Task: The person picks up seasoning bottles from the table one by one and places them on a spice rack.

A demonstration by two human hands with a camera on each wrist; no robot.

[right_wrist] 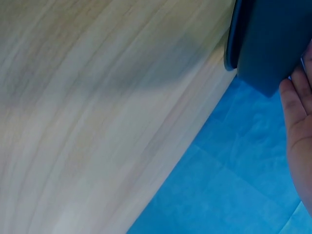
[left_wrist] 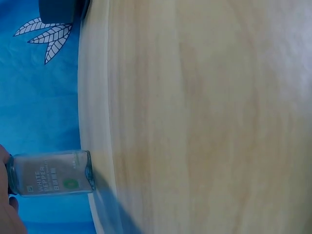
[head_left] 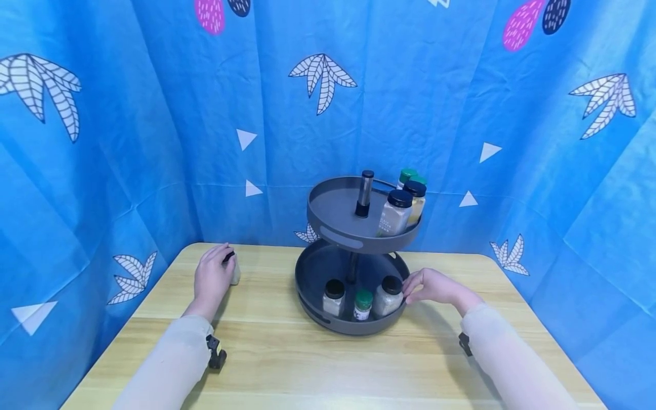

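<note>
My left hand (head_left: 214, 276) holds a glass jar of white pepper (left_wrist: 53, 173) by its dark lid, at the far left of the table. The label faces the left wrist camera, and the jar's base is at the tabletop. At the right, my right hand (head_left: 433, 286) pinches the rim of the lower tray of a dark grey two-tier rack (head_left: 333, 326). In the right wrist view its fingers (right_wrist: 292, 105) meet the tray's outer wall (right_wrist: 270, 44); the thumb is hidden there. Beside this hand, inside the tray, stands a black-lidded jar (head_left: 388, 297).
The lower tray also holds a green-lidded bottle (head_left: 363, 306) and another black-lidded jar (head_left: 334, 298). On the upper tray (head_left: 333, 199), several black- and green-lidded jars (head_left: 394, 213) crowd the right side near the centre post (head_left: 365, 191). A blue patterned curtain (head_left: 287, 142) surrounds the wooden table (head_left: 318, 370).
</note>
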